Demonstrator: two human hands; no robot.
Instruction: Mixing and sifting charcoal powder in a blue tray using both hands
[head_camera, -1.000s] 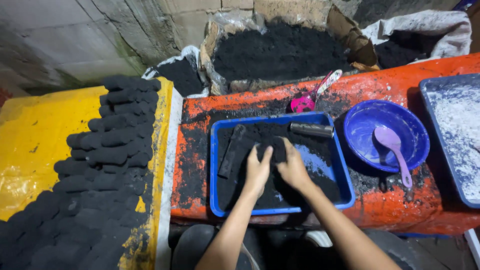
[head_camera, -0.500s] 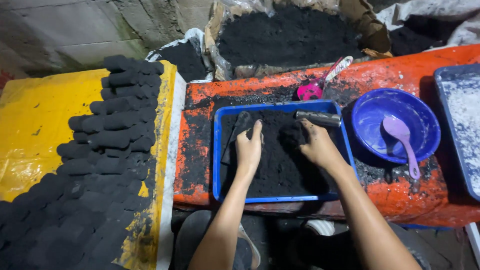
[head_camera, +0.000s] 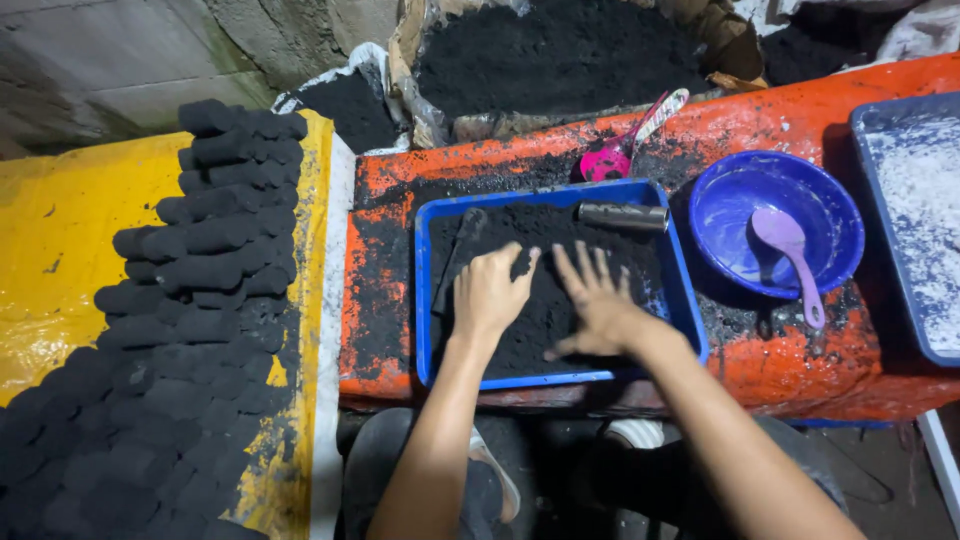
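A blue rectangular tray (head_camera: 423, 300) filled with black powder sits on an orange surface (head_camera: 385, 260). My left hand (head_camera: 490, 292) lies flat on the powder near the tray's left half, fingers apart. Beside it, my right hand (head_camera: 598, 305) presses flat on the powder with fingers spread wide. Neither hand holds anything. A short metal tube (head_camera: 623, 216) lies at the tray's far edge, just beyond my right fingertips.
Several black cylindrical briquettes (head_camera: 200, 270) lie in rows on a yellow sheet (head_camera: 50, 230) at left. A blue bowl (head_camera: 735, 205) with a purple spoon (head_camera: 790, 255) stands right of the tray. A pink scoop (head_camera: 612, 158), a heap of black powder (head_camera: 560, 55) and a grey tray (head_camera: 915, 220) lie beyond.
Both hands slid over the powder from the tray's middle, spread apart, and now lie flat nearer its front with fingers fanned. The camera view has shifted slightly.
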